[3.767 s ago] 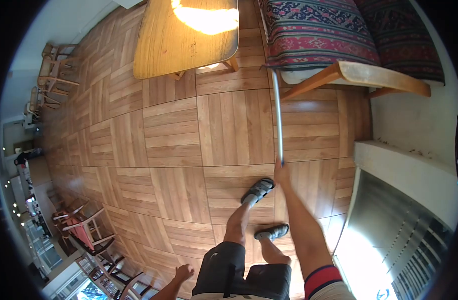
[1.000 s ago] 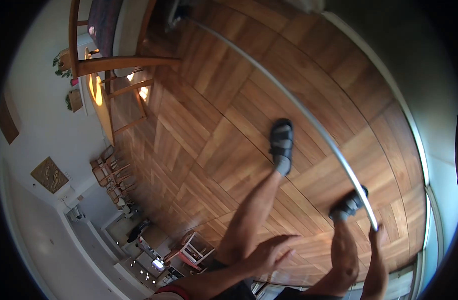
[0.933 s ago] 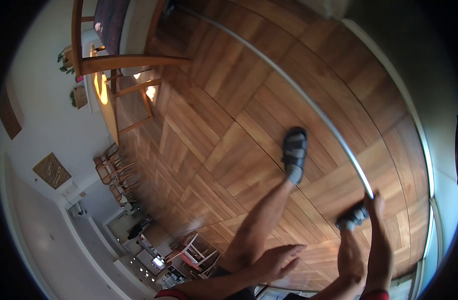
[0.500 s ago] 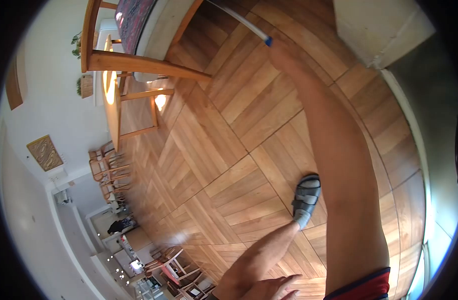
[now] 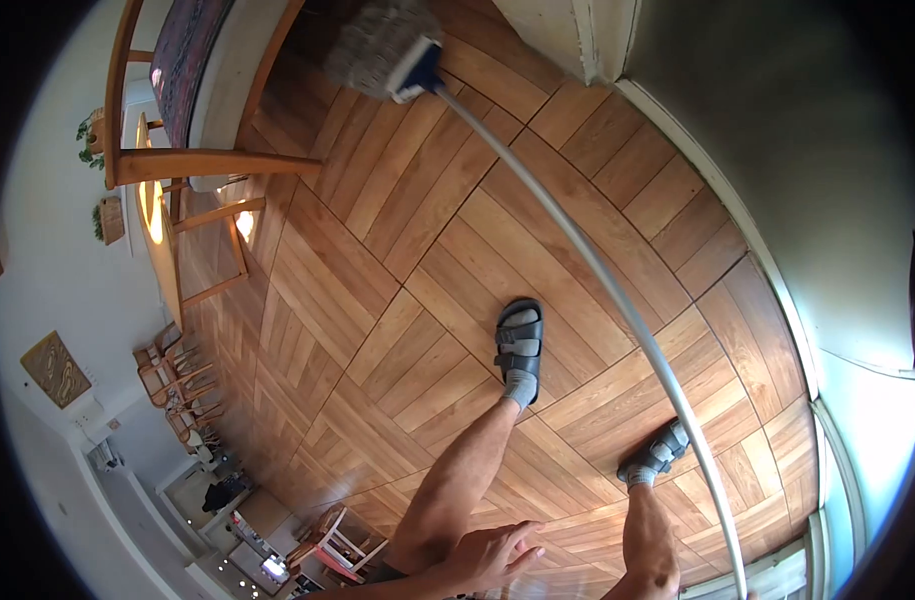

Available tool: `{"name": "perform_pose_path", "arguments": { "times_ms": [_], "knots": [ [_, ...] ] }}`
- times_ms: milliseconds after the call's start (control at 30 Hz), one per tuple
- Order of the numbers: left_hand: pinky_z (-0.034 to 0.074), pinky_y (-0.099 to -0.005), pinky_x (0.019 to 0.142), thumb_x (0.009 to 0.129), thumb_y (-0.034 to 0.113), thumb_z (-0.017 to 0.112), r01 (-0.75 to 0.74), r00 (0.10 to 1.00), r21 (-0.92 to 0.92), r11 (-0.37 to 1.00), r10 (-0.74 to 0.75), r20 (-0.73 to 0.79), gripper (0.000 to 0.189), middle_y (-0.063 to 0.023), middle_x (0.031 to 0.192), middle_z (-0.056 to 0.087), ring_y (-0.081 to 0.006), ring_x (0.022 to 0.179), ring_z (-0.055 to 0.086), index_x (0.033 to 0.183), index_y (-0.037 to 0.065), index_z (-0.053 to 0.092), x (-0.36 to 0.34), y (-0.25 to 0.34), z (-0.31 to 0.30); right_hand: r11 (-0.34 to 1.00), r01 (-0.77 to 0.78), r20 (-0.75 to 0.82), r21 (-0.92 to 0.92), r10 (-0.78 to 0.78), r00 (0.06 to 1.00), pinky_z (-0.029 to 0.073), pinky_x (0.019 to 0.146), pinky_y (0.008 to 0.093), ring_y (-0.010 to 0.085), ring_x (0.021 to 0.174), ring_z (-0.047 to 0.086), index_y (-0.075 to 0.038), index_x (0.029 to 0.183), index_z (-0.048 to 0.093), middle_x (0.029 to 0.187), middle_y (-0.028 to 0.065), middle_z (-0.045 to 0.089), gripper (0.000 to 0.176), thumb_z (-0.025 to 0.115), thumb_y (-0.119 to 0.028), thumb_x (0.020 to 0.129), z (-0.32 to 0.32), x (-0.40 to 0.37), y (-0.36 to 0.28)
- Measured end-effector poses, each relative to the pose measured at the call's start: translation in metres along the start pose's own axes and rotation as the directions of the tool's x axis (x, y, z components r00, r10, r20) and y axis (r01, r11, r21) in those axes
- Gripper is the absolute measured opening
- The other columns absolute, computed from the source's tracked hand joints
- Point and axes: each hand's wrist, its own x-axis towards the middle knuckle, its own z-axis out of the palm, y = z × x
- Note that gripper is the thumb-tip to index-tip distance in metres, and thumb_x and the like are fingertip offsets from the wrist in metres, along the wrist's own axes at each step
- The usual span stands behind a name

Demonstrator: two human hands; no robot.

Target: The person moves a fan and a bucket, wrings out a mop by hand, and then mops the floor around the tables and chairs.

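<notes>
A mop with a long silver handle (image 5: 589, 255) stretches across the floor in a bowed line from upper left to lower right. Its stringy grey-white head (image 5: 377, 45), somewhat blurred, lies at the top beside a chair, joined by a blue and white clamp (image 5: 417, 72). The upper end of the handle runs out at the bottom edge, and my right hand is not visible there. My left hand (image 5: 495, 556) hangs in front of my leg with its fingers apart and nothing in it.
My feet in dark sandals (image 5: 519, 345) stand on the wood-patterned floor (image 5: 417, 240). At upper left is a wooden chair (image 5: 212, 165) with a cushion, near a wooden table (image 5: 162, 250). A pale wall base (image 5: 717, 190) borders the right side. Several chairs (image 5: 177, 385) stand farther off.
My right arm, outstretched with the handle's blue end in its hand, has left the view. The mop head has come into sight at the top, and both feet now show. My left hand stays low.
</notes>
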Motion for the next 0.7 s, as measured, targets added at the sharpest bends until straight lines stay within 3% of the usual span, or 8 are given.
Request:
{"name": "perform_pose_path", "arguments": {
  "times_ms": [200,267,300,400,467,500,667,700],
  "knots": [
    [0.049,-0.0337,0.05,0.085,0.032,0.057,-0.041,0.999,-0.016,0.999,0.041,-0.032,0.038,-0.005,0.071,0.062,-0.0225,0.058,0.061,0.115,0.01,0.051,-0.001,-0.016,0.001,0.992,0.117,-0.125,-0.044,-0.122,0.985,0.048,0.059,0.0438,0.0344,0.064,0.059,-0.002,0.076,0.06,0.069,0.0189,0.06,0.02,0.065,-0.02,0.07,0.037,0.027,-0.048],
    [0.05,-0.0354,0.049,0.085,0.033,0.055,-0.031,0.998,0.013,0.999,0.031,-0.062,0.039,-0.0076,0.071,0.063,-0.0248,0.056,0.061,0.114,0.009,0.049,-0.002,-0.021,0.002,0.97,0.203,0.074,0.137,-0.214,0.974,0.05,0.063,0.0421,0.0278,0.072,0.064,-0.004,0.085,0.066,0.078,0.0157,0.064,0.023,0.061,-0.025,0.078,0.081,0.15,-0.166],
    [0.05,-0.0362,0.05,0.085,0.033,0.055,-0.025,0.996,0.009,1.0,0.025,-0.082,0.039,-0.0083,0.071,0.063,-0.0256,0.056,0.061,0.114,0.008,0.049,-0.004,-0.025,0.003,0.994,0.099,0.125,-0.054,-0.091,0.988,0.049,0.063,0.0407,0.031,0.074,0.063,-0.006,0.085,0.065,0.075,0.0191,0.063,0.032,0.062,-0.037,0.075,0.046,0.167,-0.294],
    [0.05,-0.0389,0.052,0.085,0.033,0.054,-0.024,0.989,0.03,0.999,0.028,-0.144,0.039,-0.0104,0.073,0.064,-0.0281,0.059,0.062,0.114,0.007,0.048,0.0,-0.032,0.007,0.862,0.466,0.052,0.199,-0.484,0.873,0.047,0.06,0.0418,0.0362,0.074,0.062,-0.004,0.091,0.059,0.073,0.0199,0.062,0.046,0.062,-0.047,0.076,-0.023,0.2,-0.568],
    [0.05,-0.0409,0.053,0.085,0.032,0.054,-0.011,0.984,0.057,0.998,0.021,-0.177,0.039,-0.0121,0.072,0.064,-0.0301,0.061,0.062,0.114,0.007,0.048,0.001,-0.033,0.013,0.367,0.843,-0.327,0.393,-0.801,0.502,0.046,0.059,0.0446,0.04,0.072,0.06,-0.002,0.093,0.05,0.075,0.0222,0.06,0.037,0.059,-0.037,0.083,-0.091,0.156,-0.688],
    [0.049,-0.037,0.054,0.084,0.03,0.057,0.063,0.987,-0.005,0.998,-0.063,-0.146,0.034,-0.0105,0.068,0.061,-0.0273,0.061,0.062,0.11,0.009,0.051,0.002,-0.029,0.013,0.351,0.882,-0.361,0.316,-0.815,0.454,0.045,0.058,0.0453,0.0417,0.073,0.059,-0.003,0.09,0.048,0.074,0.022,0.059,0.031,0.057,-0.032,0.085,-0.122,0.134,-0.727],
    [0.048,-0.0354,0.057,0.084,0.027,0.058,0.132,0.964,-0.01,0.991,-0.131,-0.233,0.033,-0.0123,0.079,0.063,-0.0243,0.069,0.063,0.112,0.011,0.052,0.004,-0.021,0.033,0.291,0.927,-0.517,0.239,-0.77,0.375,0.045,0.056,0.0482,0.0452,0.068,0.057,-0.004,0.093,0.047,0.07,0.0228,0.058,0.032,0.06,-0.032,0.083,-0.17,0.067,-0.703],
    [0.048,-0.0365,0.064,0.082,0.023,0.059,-0.001,0.937,-0.278,0.961,-0.096,-0.336,0.036,-0.0145,0.088,0.061,-0.0249,0.078,0.061,0.114,0.01,0.051,0.011,-0.039,0.037,0.239,0.949,-0.556,0.205,-0.769,0.314,0.045,0.055,0.0485,0.0456,0.068,0.057,-0.004,0.093,0.047,0.069,0.023,0.058,0.032,0.06,-0.032,0.083,-0.166,0.059,-0.666]
  ]
}}
